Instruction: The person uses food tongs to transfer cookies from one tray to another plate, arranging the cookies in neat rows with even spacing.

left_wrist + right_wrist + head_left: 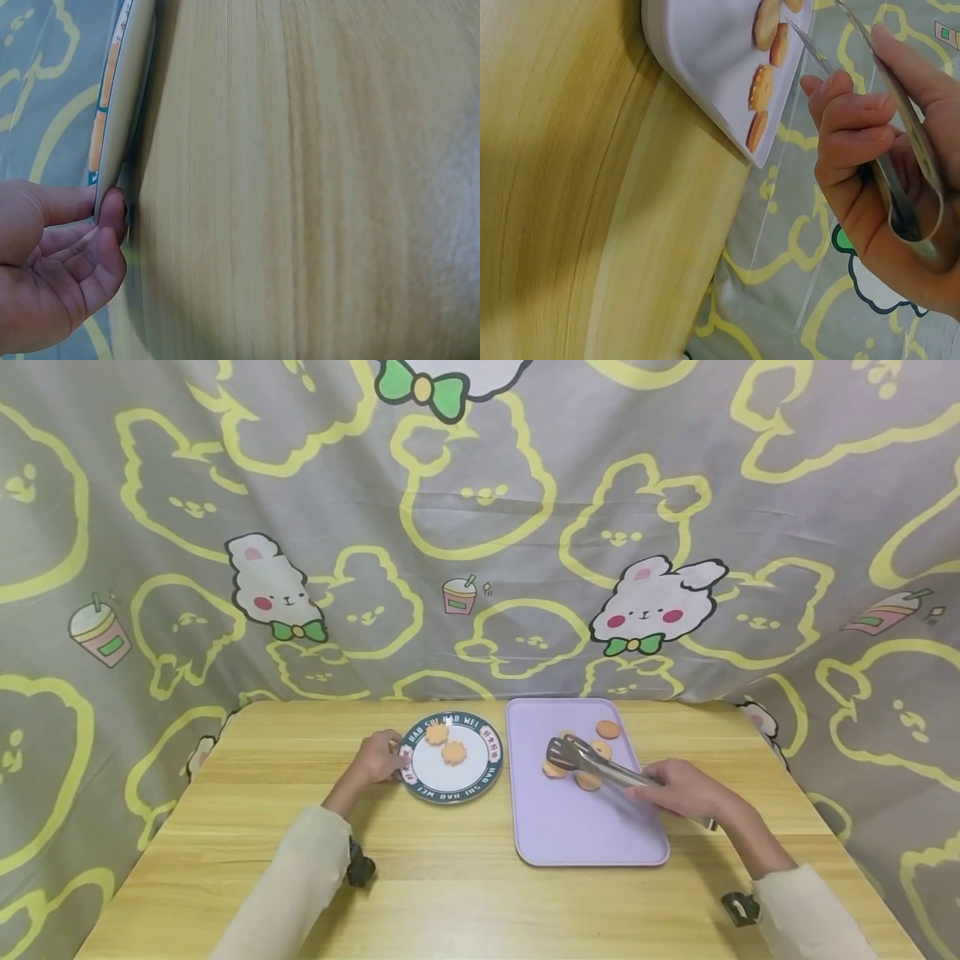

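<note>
My left hand [379, 757] pinches the left rim of a round plate [451, 795] with a dark green lettered border. In the left wrist view the thumb lies on the plate's upper side and the fingers curl beneath its edge. Two scalloped cookies [453, 752] lie on the plate. My right hand [686, 788] grips metal tongs [611, 771], fingers curled round one arm and thumb along the other. The tongs' head hangs over several round cookies [588, 781] on a purple tray [581, 835], overlapping some of them in the head view.
The tray stands just right of the plate on a wooden table [442, 893]. Behind the table's far edge hangs a grey curtain [352, 510] with yellow outlines and rabbit faces. A reddish-brown round cookie [607, 729] lies near the tray's far right corner.
</note>
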`<move>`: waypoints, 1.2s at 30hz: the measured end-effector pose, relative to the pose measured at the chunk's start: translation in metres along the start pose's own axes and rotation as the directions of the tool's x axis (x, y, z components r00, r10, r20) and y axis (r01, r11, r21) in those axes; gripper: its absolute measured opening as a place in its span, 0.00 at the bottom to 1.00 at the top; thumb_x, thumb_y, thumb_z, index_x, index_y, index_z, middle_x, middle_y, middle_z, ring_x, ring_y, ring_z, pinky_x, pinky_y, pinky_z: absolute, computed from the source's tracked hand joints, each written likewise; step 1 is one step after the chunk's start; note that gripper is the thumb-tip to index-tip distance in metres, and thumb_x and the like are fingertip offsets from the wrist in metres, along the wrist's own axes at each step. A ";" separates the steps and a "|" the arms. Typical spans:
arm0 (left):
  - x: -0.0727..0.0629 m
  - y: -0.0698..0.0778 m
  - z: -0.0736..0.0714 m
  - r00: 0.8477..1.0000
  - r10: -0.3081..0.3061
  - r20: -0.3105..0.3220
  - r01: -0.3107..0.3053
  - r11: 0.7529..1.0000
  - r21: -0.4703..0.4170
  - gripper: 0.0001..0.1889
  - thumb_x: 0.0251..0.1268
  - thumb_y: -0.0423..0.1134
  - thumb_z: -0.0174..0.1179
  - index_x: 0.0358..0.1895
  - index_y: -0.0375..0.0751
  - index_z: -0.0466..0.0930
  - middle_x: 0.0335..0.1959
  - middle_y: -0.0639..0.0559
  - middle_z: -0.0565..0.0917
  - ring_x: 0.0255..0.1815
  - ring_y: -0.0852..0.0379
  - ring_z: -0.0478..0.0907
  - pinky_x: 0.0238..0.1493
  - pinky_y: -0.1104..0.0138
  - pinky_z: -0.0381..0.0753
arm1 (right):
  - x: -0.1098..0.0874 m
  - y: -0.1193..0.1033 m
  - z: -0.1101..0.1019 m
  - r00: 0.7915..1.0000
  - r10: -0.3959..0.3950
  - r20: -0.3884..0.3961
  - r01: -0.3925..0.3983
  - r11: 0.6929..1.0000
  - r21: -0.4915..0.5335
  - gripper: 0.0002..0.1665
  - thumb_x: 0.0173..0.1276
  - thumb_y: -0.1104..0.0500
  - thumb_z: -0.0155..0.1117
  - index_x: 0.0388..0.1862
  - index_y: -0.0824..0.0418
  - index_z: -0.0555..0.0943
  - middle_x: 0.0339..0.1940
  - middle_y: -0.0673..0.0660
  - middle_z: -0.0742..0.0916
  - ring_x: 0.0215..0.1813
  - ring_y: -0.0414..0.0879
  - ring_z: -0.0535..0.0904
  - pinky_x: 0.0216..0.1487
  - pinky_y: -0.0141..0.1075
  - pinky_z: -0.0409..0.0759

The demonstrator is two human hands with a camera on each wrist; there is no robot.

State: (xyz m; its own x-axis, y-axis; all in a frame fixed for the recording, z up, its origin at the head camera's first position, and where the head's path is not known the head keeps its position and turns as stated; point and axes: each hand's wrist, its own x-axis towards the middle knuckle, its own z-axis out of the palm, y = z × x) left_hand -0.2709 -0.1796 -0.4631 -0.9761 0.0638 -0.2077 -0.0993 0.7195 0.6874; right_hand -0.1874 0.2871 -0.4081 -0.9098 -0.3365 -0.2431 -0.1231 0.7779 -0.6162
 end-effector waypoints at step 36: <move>-0.001 0.001 0.000 1.000 -0.026 0.002 0.026 0.999 -0.019 0.21 0.61 0.30 0.60 0.57 0.28 0.71 0.32 0.40 0.79 0.22 0.56 0.79 0.22 0.69 0.81 | 0.050 -0.025 0.004 0.999 -0.034 -0.004 0.034 0.998 0.059 0.23 0.66 0.46 0.61 0.20 0.62 0.73 0.11 0.48 0.72 0.15 0.41 0.65 0.16 0.30 0.64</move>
State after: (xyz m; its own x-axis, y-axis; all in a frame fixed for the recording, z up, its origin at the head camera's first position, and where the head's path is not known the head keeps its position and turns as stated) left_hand -0.2702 -0.1790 -0.4628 -0.9728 0.0467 -0.2270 -0.1281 0.7079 0.6946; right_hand -0.2282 0.2489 -0.4081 -0.9067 -0.3607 -0.2187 -0.1307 0.7331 -0.6674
